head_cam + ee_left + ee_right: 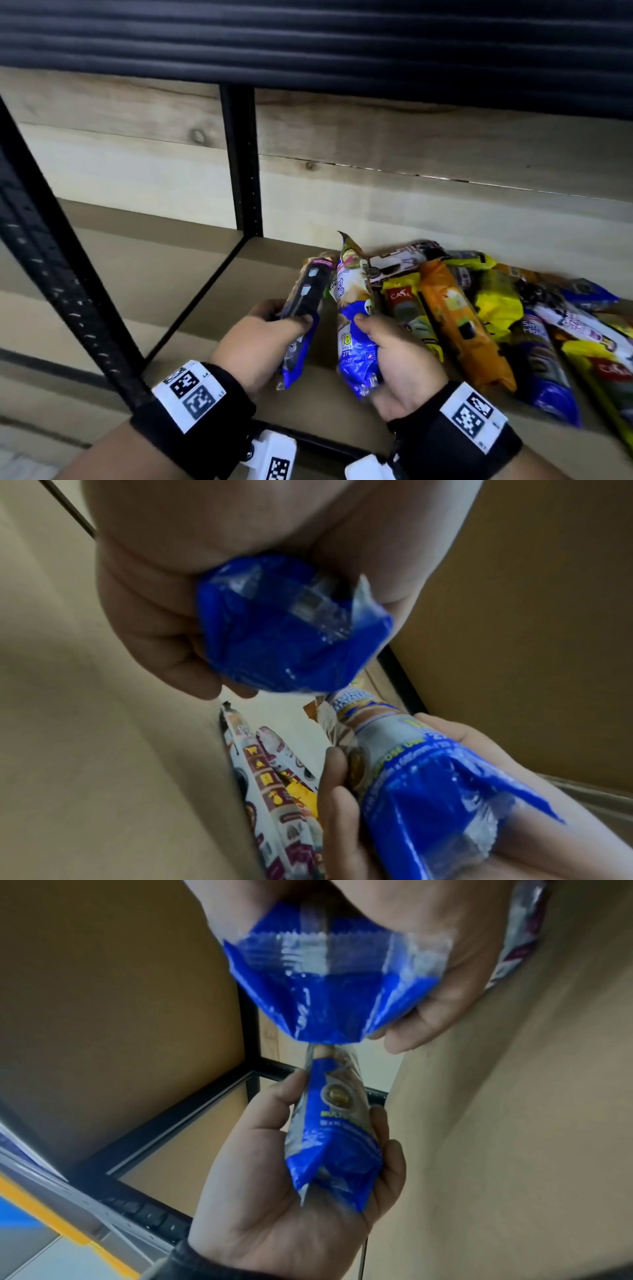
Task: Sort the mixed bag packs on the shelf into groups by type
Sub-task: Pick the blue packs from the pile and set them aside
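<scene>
1. The left pack [301, 318] and right pack [354, 329], both blue, are held side by side above the shelf [205, 291], long axes running away from the person.
2. The left hand [260, 339] grips the left pack's near half; the right hand [397, 356] grips the right pack likewise.
3. The pile [496, 308] lies right of both packs, nearer the right hand; bare shelf lies left.
4. Pack fronts are blurred; whether the two types match is a judgement only.
</scene>
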